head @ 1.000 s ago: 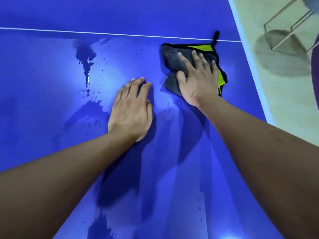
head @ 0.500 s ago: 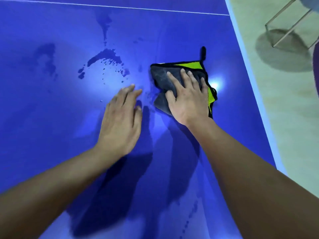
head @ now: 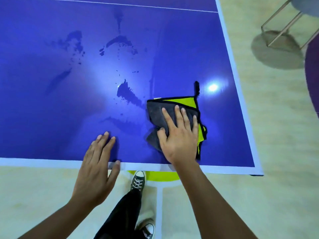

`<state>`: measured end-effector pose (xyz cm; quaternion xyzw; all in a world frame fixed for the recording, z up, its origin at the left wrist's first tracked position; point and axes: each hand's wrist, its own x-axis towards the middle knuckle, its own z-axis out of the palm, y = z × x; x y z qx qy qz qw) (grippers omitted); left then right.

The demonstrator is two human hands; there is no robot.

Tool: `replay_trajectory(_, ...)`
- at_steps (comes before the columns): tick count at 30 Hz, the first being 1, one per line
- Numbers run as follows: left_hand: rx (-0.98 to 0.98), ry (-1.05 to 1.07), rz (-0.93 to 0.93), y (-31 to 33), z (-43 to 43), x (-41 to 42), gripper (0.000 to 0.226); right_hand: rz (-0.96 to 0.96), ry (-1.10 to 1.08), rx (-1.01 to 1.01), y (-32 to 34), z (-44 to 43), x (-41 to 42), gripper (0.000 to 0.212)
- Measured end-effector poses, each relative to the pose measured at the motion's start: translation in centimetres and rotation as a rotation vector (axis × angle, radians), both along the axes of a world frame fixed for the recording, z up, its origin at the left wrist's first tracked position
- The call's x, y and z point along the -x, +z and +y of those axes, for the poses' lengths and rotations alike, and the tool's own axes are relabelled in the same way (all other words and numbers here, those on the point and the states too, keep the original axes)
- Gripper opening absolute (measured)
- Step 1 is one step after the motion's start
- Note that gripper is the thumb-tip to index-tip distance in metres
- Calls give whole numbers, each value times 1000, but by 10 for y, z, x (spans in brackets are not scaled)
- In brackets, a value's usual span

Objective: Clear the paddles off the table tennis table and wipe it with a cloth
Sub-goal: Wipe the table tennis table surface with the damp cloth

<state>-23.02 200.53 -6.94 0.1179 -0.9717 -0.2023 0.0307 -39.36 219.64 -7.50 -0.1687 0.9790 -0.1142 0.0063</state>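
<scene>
Head view: one cloth (head: 155, 112) under flat right fingers (head: 179, 118); left fingers (head: 103, 144) flat, empty.

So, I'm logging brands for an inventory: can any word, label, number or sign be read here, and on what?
No text can be read.
The cloth under the right hand has what looks like a small pale tag at its top edge, too small to read.
The table bears only white lines.
The sneaker shows no legible mark.
</scene>
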Motion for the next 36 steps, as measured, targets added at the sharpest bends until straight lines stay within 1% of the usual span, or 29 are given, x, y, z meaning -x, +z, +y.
replay_trajectory(3, -65, 39, -15, 5, 2, 0, 64, 42, -40, 38, -3, 3, -41, 63)
replay_trajectory(6, -119, 90, -10, 12, 9, 5, 64, 56, -39, 27, -6, 2, -66, 64)
replay_trajectory(9, -110, 126, -15, 17, 16, 7, 65, 57, -52, 9, -4, -2, -66, 66)
replay_trajectory(12, -98, 167, -33, 17, 16, 10, 64, 90, -16, 7, -3, -10, -52, 64)
replay_trajectory(14, -97, 200, -25, 15, 14, 14, 57, 94, 1, 6, -5, -18, -38, 63)
replay_trajectory(17, -98, 260, 35, 16, 7, 26, 47, 93, 15, 16, -6, -31, -14, 63)
replay_trajectory(21, -177, 244, 93, 20, -15, 61, 48, 103, 28, 15, -9, -50, 22, 63)
replay_trajectory(24, -155, 181, 72, 25, -34, 97, 49, 95, 14, -9, -10, -61, 45, 64)
replay_trajectory(28, -36, 107, 39, 29, -68, 168, 50, 92, 15, -24, -9, -80, 87, 64)
replay_trajectory(31, 76, 102, 69, 28, -100, 240, 50, 95, 2, -23, -11, -100, 140, 65)
replay_trajectory(34, 60, 61, 89, 22, -126, 311, 47, 82, -48, -11, -13, -129, 211, 65)
replay_trajectory(36, -4, -20, 102, 20, -134, 328, 45, 82, -62, 1, -11, -147, 253, 65)
